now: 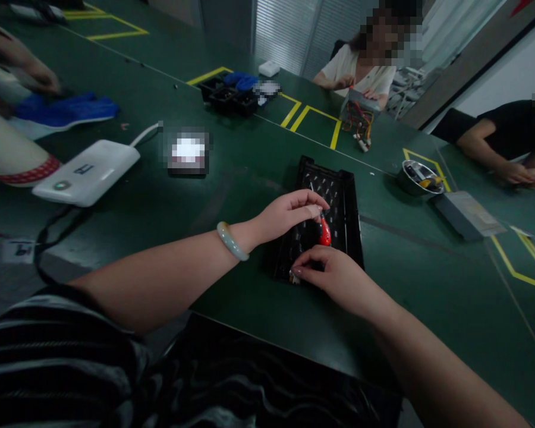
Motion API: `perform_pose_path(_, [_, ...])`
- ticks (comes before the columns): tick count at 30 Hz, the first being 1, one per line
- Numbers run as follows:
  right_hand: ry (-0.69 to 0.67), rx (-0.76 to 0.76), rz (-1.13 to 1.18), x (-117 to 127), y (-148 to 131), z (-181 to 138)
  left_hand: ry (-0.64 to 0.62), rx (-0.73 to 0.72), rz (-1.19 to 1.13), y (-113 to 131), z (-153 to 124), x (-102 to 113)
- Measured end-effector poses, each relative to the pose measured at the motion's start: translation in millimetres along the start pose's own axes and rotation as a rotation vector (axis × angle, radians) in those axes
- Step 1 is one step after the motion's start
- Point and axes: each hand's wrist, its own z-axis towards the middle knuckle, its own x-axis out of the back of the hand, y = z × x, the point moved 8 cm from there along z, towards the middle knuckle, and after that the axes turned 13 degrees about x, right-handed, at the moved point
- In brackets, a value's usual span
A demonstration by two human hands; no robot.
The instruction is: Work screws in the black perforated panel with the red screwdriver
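Observation:
A long black case point(350, 220) with rows of small silvery pieces in it lies on the green table in front of me. My left hand point(301, 211) is over its middle, fingers bent and thumb tip at the dark end of a red-and-black tool point(324, 230), which it seems to pinch; the tool's exact kind does not show. My right hand point(330, 270) is at the case's near end, thumb and forefinger pinched together. Beneath those fingertips is a small light-coloured piece point(294, 278), too small to name.
A white power bank-like box point(91, 172) with a cable and a lit, blurred-out device point(188, 153) lie left. A metal bowl point(421, 177) of parts and a grey box point(468, 214) stand right. Black trays point(229, 98) and a blue glove point(66, 110) lie farther off. Other people sit around the table.

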Motion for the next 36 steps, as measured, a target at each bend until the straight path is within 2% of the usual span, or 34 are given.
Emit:
perform_pose_path(8, [-0.076,-0.198,0.065,-5.4,10.4,2.0,-0.016,-0.021,-0.014,-0.3,0.8,0.4])
perform_pose_path(17, [-0.164,-0.21,-0.009,-1.5,6.5,10.5,-0.037,-0.044,-0.037,-1.9,1.0,1.0])
perform_pose_path(36, [-0.233,-0.275,-0.049,-1.9,6.6,10.1,-0.051,-0.02,-0.071,-4.7,2.9,2.0])
